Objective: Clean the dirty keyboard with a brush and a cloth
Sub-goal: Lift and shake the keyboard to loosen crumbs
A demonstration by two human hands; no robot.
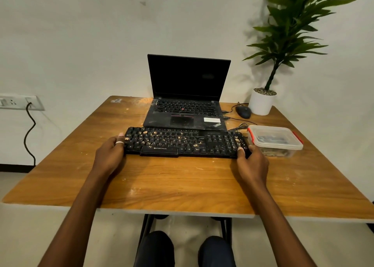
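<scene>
Keyboard: the black keyboard (pixel 185 142) lies flat across the middle of the table (pixel 182 186), its far edge right against the front of the open laptop (pixel 187 105); tan crumbs (pixel 150 138) are scattered over the keys, thickest on the left half
Left hand: the left hand (pixel 110 155) grips the keyboard's left end, thumb on top, fingers curled under out of sight
Right hand: the right hand (pixel 252 161) holds the near right corner the same way, thumb on the key deck
Progress: cleaning looks unstarted, as the dirt is all still there; no brush or cloth shows in the open, so brushing and wiping are both left
Container: a lidded plastic box (pixel 275 140) sits just beside the keyboard's right end; I cannot tell its contents
Open room: bare table stretches toward the near edge and to the left, good space to draw the keyboard back
Tight sides: laptop behind, box on the right, cables (pixel 240 126), mouse (pixel 243 111) and plant pot (pixel 261 103) beyond
</scene>
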